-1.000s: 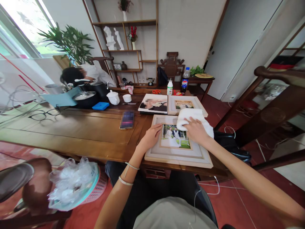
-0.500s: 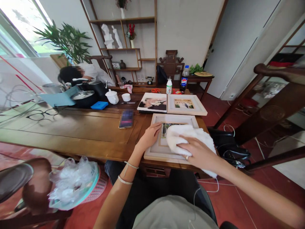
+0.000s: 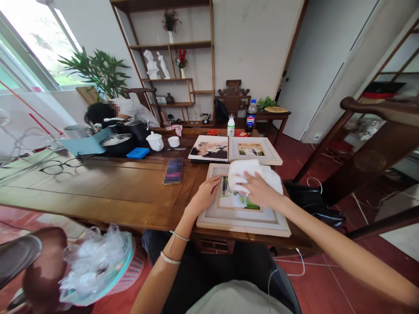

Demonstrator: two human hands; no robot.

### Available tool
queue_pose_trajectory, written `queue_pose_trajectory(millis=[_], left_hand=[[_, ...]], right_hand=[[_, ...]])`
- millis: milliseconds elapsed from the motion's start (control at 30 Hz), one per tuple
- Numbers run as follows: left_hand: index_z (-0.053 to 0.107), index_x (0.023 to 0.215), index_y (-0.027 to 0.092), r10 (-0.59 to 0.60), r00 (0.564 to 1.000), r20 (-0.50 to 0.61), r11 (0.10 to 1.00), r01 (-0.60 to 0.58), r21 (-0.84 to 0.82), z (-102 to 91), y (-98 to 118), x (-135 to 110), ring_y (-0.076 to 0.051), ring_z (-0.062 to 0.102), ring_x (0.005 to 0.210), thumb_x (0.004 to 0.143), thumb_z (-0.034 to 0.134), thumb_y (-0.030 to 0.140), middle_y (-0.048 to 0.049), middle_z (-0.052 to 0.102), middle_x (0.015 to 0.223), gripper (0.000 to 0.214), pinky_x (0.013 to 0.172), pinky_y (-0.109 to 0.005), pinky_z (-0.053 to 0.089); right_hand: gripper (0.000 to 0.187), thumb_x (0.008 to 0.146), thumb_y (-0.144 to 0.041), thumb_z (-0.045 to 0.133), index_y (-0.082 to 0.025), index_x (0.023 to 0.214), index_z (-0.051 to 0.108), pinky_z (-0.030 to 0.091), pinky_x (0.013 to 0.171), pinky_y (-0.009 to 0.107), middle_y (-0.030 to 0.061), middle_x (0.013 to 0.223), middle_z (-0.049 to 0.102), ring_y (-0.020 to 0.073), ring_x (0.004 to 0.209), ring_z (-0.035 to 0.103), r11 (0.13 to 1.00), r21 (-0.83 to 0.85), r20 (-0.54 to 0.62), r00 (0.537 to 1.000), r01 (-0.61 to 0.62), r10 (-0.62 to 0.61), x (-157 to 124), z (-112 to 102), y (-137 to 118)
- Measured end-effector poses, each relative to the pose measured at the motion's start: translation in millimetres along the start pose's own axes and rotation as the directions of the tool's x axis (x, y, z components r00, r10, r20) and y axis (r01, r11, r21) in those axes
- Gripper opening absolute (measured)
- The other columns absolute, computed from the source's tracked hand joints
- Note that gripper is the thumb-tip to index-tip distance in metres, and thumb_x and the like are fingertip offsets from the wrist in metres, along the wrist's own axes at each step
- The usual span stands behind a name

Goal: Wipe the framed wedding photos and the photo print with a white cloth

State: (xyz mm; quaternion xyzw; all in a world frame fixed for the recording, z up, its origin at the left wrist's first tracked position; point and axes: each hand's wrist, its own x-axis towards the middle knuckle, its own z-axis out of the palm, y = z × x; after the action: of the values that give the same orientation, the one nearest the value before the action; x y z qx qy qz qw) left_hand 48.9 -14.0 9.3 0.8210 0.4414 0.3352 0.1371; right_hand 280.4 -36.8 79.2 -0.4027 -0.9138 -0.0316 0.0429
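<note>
One picture frame (image 3: 235, 223) near table edge (image 3: 131, 221)

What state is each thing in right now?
Near frame: flat, face up
White cloth: bunched, partly over near frame
Left hand: resting on near frame
Right hand: on white cloth
Far frame: flat, face up
Cola bottle: upright, capped
White bottle: upright
Teapot: lid on

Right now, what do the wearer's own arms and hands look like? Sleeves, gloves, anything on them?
No gloves on the left hand or right hand; no sleeves on the forearms in view. Left side: a slim pale band near the wrist, a second pale band farther up. None seen on the right.
</note>
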Motion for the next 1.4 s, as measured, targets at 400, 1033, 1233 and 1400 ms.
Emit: queue_pose_trajectory(millis=[400, 1033, 1233, 1400], left_hand=[[0.057, 0.126, 0.016, -0.007, 1.000, 0.009, 1.000, 0.007, 0.007, -1.8, 2, -1, -0.021, 0.048, 0.126, 0.090, 0.040, 0.012, -0.0091, 0.054, 0.135, 0.040, 0.109, -0.039, 0.038], [0.057, 0.125, 0.013, 0.019, 1.000, -0.006, 1.000, -0.019, 0.015, -0.3, 1, 0, -0.021, 0.050, 0.125, 0.089, 0.043, 0.012, -0.0116, 0.056, 0.133, 0.039, 0.109, -0.038, 0.038], [0.058, 0.124, 0.014, 0.021, 1.000, -0.014, 1.000, -0.021, 0.003, -0.6, 1, 0, -0.020, 0.050, 0.125, 0.089, 0.042, 0.011, -0.0107, 0.056, 0.133, 0.039, 0.109, -0.037, 0.038], [0.056, 0.126, 0.014, 0.014, 1.000, 0.009, 1.000, -0.014, 0.003, 0.5, -2, 0, -0.020, 0.049, 0.126, 0.089, 0.042, 0.012, -0.0105, 0.054, 0.135, 0.040, 0.109, -0.038, 0.037]], right_hand=[[0.037, 0.083, -0.028, 0.055, -0.022, 0.119, 0.061, 0.023, 0.110, 0.053, 0.0079, 0.148, 0.037, 0.0316, 0.136, 0.028, 0.976, 0.194, 0.033, 0.994, 0.095, -0.103, -70, -9, -73], [0.033, 0.090, -0.022, 0.044, -0.023, 0.118, 0.062, 0.027, 0.101, 0.060, 0.0099, 0.143, 0.043, 0.0342, 0.131, 0.033, 0.995, 0.061, 0.015, 0.997, 0.077, -0.078, -22, -5, -28], [0.034, 0.087, -0.026, 0.048, -0.022, 0.118, 0.062, 0.021, 0.109, 0.057, 0.0093, 0.146, 0.039, 0.0323, 0.137, 0.025, 0.967, 0.239, 0.065, 0.992, 0.091, -0.110, -70, -15, -82], [0.041, 0.084, -0.026, 0.053, -0.022, 0.125, 0.057, 0.023, 0.110, 0.053, 0.0081, 0.147, 0.038, 0.0313, 0.137, 0.027, 0.981, 0.187, -0.024, 0.998, 0.054, -0.050, -57, 4, -60]])
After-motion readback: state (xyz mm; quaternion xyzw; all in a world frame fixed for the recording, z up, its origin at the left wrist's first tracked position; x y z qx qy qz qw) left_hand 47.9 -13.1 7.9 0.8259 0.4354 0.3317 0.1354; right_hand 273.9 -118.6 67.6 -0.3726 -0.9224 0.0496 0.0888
